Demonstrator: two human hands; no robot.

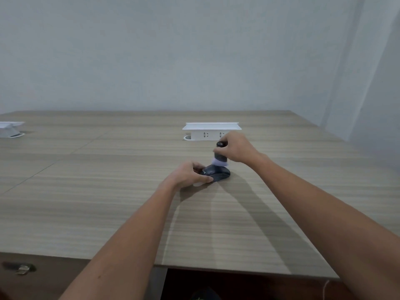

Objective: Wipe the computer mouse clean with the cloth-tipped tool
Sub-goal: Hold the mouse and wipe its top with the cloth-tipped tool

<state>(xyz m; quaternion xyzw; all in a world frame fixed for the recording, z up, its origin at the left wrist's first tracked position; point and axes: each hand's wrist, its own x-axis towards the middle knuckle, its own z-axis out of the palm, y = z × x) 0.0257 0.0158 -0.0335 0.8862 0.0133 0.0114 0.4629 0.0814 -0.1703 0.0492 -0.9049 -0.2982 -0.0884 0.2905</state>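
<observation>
wiping is in progress: the small dark oval plastic computer mouse (216, 173) on the wood-grain counter (108, 202) is held by the left hand (188, 174), while the dark upright tool with pale cloth tip (220, 158) is gripped by the right hand (236, 148). light pressure and short strokes are advised, so the mouse is not pushed away.

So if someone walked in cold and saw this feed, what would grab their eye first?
The two bare arms meeting mid-table: the left hand steadies a dark computer mouse, while the right hand holds a black cloth-tipped tool upright, its pale cloth pad down on the mouse's top. Next, the white pop-up power socket box just behind them on the wood-grain table, with a second white box at the far left edge.
</observation>
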